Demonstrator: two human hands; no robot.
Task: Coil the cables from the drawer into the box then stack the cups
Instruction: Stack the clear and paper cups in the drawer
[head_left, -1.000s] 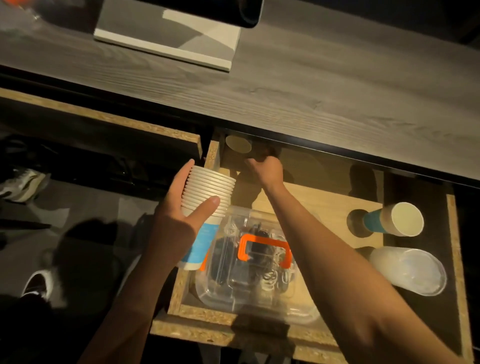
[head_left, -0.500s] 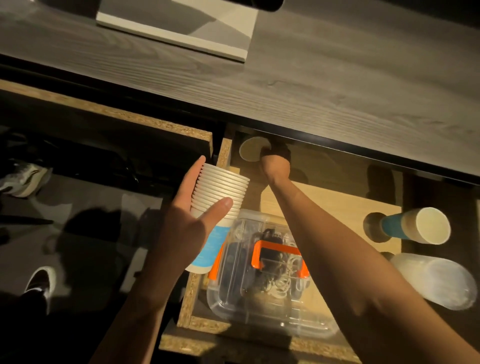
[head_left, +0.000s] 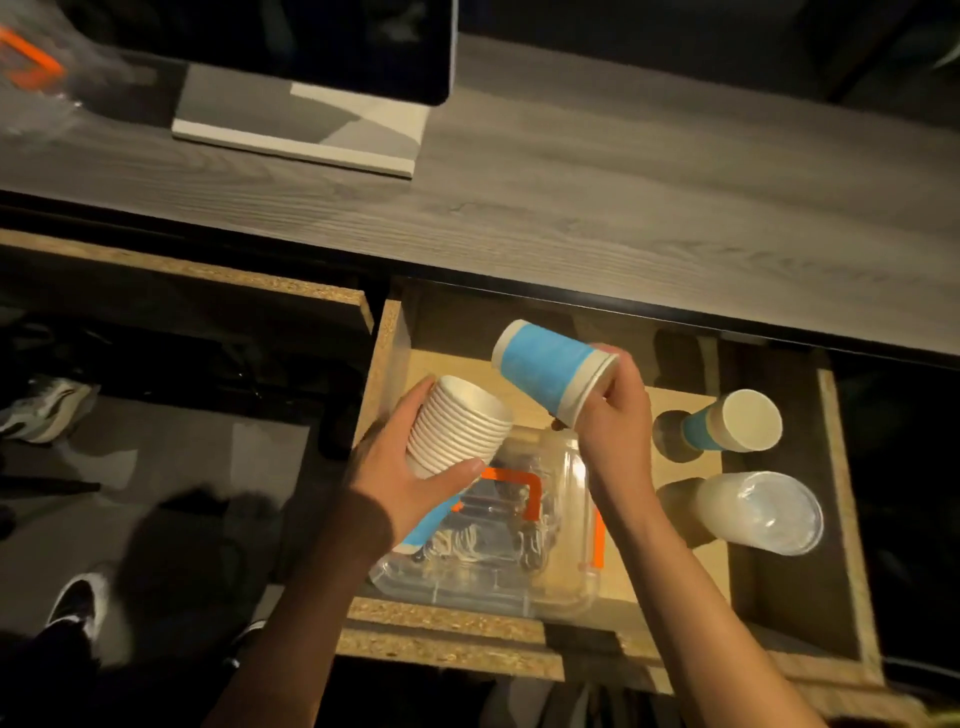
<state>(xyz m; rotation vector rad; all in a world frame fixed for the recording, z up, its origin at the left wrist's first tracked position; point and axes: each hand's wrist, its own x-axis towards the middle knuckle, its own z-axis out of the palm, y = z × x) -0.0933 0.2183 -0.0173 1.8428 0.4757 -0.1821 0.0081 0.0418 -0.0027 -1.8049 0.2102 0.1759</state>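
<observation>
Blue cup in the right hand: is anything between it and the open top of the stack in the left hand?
Nothing visible. The blue cup, pinched at its rim by the right hand, hangs above and right of the stack the left hand grips; only open air separates them.

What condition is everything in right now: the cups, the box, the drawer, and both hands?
Left hand: grips the cup stack.
Cup stack: nested, tilted, held above the drawer.
Right hand: holds the blue cup by its rim.
Blue cup: tilted, lifted.
Clear box: lidded, cables inside.
Drawer: open.
Paper cup: lying sideways.
Plastic cups: lying sideways.
</observation>
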